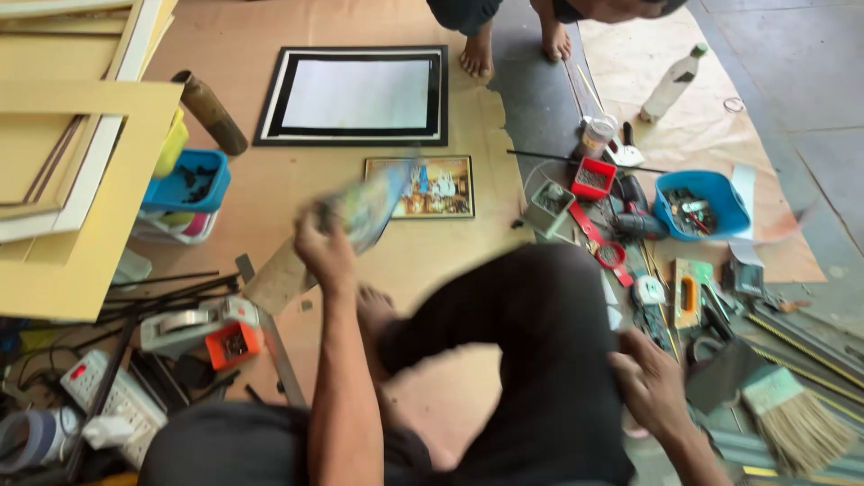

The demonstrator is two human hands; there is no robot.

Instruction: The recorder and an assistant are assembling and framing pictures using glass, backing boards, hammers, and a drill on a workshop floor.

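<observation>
Cardboard-covered floor (pixel 270 36): left hand (pixel 322 245) pinches a blurred print (pixel 376 200); right hand (pixel 650 382), grip unclear, risks snagging nearby tools (pixel 684 297).

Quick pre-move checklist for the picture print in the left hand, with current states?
1. Left hand grips the picture print: ok, fingers closed on its lower edge, though motion blur hides the exact hold.
2. Print clear of the floor: ok, lifted above the brown paper.
3. Second small picture lies flat and uncovered: ok.
4. Black frame unobstructed: ok, nothing lies on it; another person's bare feet stand just past its far corner.
5. Right hand free: cannot tell, blurred beside the knee near the brush.
6. Print undamaged: cannot tell, too blurred.
</observation>
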